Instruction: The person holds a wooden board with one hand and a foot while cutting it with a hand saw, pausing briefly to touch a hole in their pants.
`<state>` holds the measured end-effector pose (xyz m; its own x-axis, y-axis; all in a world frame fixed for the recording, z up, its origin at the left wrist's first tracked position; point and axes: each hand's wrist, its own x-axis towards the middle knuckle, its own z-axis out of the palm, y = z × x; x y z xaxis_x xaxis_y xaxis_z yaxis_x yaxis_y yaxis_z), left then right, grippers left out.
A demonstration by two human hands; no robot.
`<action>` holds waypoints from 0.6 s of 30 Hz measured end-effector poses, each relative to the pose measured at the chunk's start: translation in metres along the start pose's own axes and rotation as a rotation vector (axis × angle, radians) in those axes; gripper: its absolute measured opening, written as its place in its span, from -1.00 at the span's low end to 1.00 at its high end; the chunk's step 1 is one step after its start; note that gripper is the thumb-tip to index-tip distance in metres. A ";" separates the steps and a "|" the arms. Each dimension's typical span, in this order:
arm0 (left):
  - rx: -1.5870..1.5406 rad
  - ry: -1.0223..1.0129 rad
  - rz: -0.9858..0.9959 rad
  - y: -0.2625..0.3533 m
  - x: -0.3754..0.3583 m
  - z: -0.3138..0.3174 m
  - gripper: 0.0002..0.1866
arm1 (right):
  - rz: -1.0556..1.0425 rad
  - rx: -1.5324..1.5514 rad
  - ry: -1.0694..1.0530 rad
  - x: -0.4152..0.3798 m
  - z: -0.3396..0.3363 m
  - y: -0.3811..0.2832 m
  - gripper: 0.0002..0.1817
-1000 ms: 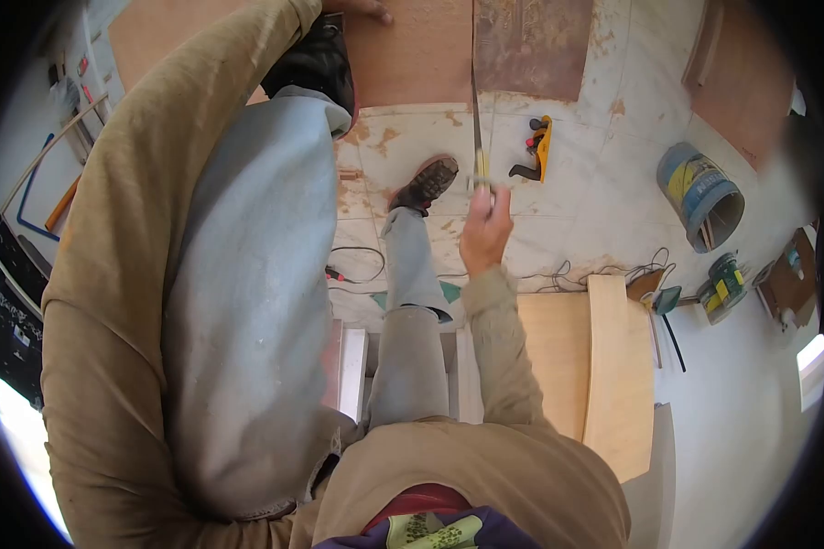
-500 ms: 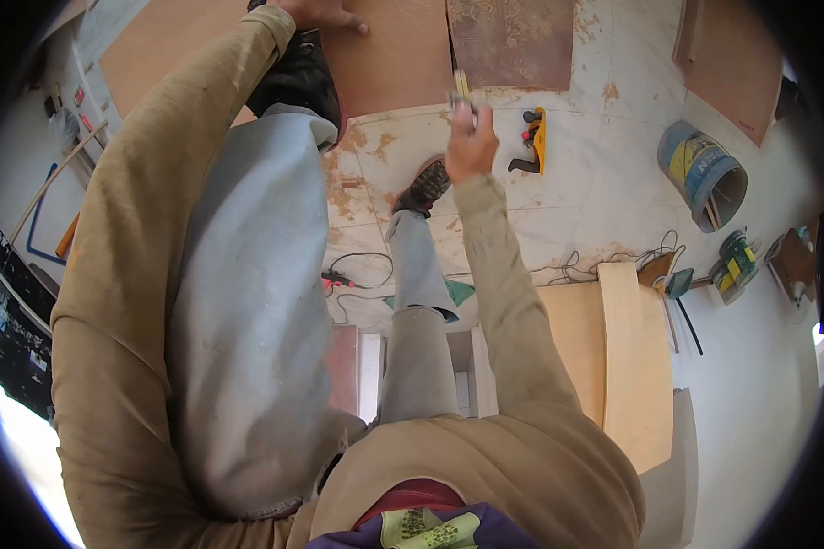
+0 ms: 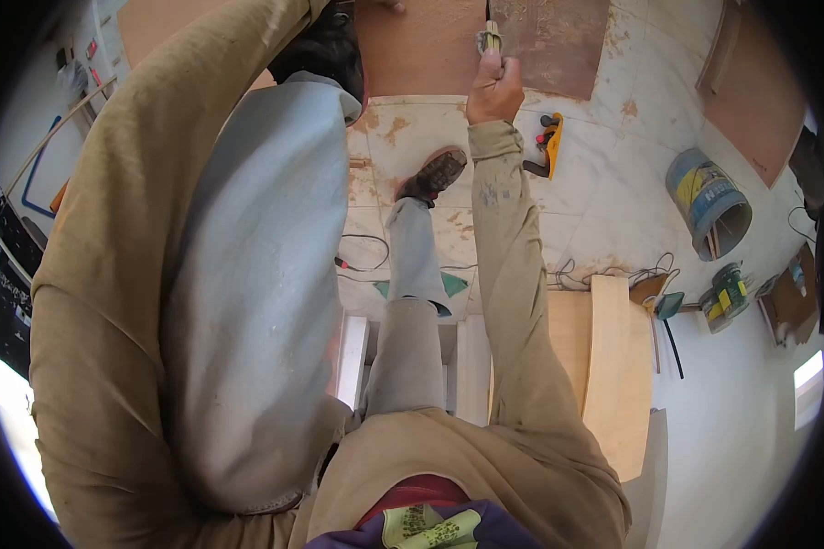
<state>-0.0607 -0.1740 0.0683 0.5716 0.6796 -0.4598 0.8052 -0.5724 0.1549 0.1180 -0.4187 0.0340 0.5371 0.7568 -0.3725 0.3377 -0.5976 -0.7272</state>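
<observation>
My right hand (image 3: 495, 89) is closed around a hand tool with a pale, wrapped handle (image 3: 490, 38). A thin dark line, perhaps its narrow blade, runs from the handle to the top edge, between a smooth brown board (image 3: 412, 55) and a darker, dusty board (image 3: 549, 46). Only the fingertips of my left hand (image 3: 393, 5) show at the top edge, stretched out on the smooth board; the rest is cut off. My left shoe (image 3: 316, 55) is at the board, under my left arm. My right shoe (image 3: 433, 174) stands on the floor.
A yellow hand plane (image 3: 553, 146) lies on the dusty tiled floor, right of my right hand. Farther right stand a bucket (image 3: 708, 203) and a brown panel (image 3: 760, 91). Cables (image 3: 604, 272), a green tin (image 3: 729, 291) and pale wooden boards (image 3: 611, 366) lie nearer my body.
My right hand and the tool have moved up and slightly right in the view. The whole view has shifted too, and my left hand has mostly slipped past the top edge.
</observation>
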 end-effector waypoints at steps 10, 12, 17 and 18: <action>-0.015 -0.015 0.009 0.000 0.001 -0.007 0.53 | 0.165 0.058 -0.068 -0.141 -0.094 0.004 -0.73; -0.003 -0.003 0.016 0.002 0.001 -0.006 0.53 | 0.066 0.042 -0.016 -0.041 -0.021 0.010 -0.62; 0.008 -0.006 0.021 0.001 -0.002 -0.004 0.53 | 0.042 0.088 -0.062 -0.029 -0.024 -0.001 -0.61; 0.002 0.003 0.027 -0.002 0.000 -0.005 0.53 | 0.127 0.078 -0.103 -0.066 -0.047 0.011 -0.65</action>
<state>-0.0617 -0.1704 0.0724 0.5938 0.6654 -0.4524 0.7891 -0.5915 0.1657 0.1230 -0.4877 0.0774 0.4883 0.7023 -0.5181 0.2094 -0.6706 -0.7117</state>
